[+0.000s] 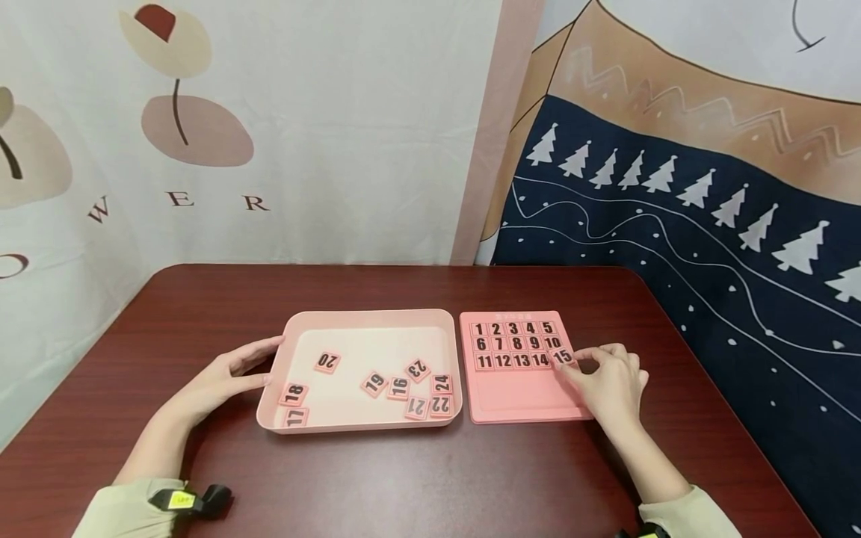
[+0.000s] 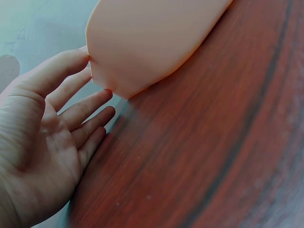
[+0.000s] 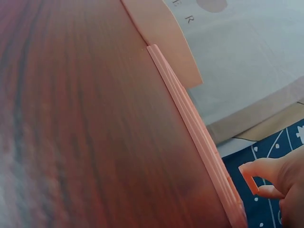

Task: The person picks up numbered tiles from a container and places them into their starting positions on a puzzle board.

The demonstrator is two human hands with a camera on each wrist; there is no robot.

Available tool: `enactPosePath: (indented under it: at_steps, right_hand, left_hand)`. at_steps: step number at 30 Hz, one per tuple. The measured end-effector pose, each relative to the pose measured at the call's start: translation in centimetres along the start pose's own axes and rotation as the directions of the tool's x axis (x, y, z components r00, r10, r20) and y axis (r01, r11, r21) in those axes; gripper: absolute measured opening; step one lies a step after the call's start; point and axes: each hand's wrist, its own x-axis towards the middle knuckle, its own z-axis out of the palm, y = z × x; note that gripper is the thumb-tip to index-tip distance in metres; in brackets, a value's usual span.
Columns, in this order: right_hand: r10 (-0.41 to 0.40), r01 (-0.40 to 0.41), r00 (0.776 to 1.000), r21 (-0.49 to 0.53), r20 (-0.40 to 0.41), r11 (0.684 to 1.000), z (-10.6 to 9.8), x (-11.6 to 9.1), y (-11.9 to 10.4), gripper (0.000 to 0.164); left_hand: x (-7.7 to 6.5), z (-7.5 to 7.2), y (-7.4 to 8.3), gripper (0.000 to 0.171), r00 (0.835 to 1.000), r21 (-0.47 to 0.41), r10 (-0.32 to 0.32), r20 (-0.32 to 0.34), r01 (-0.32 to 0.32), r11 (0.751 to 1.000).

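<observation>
A pink number board (image 1: 525, 396) lies on the table, its upper rows filled with number tiles 1 to 14. At the right end of the third row, my right hand (image 1: 615, 381) pinches the number tile 15 (image 1: 562, 356), which sits slightly askew. The right wrist view shows thumb and finger on that tile (image 3: 248, 179) from the side, above the board's edge. To the left stands a pale pink tray (image 1: 363, 320) with loose number tiles such as 20 (image 1: 327, 362). My left hand (image 1: 218, 381) touches the tray's left rim, fingers spread and relaxed.
The brown table (image 1: 417, 478) carries both tray and board, side by side with a narrow gap. Behind it hang a pale cloth (image 1: 356, 149) and a dark blue cloth with white trees (image 1: 673, 246). In the tray, several tiles cluster at the right, including 22 (image 1: 440, 406).
</observation>
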Motion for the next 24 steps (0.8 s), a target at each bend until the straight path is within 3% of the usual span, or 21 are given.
enactPosePath:
  at_steps: [5,24]
  right_hand:
    - [0.007,-0.007,1.000,-0.012,0.003,1.000,0.4,0.0,0.4,0.025]
    - [0.014,-0.012,0.999,-0.048,0.032,0.999,1.2,0.0,0.7,0.032]
  left_hand:
    - [0.0,-0.1,0.0,0.059,1.000,0.013,-0.006,-0.003,0.006,1.000]
    - [0.0,0.0,0.1,0.059,1.000,0.014,0.001,-0.003,-0.001,1.000]
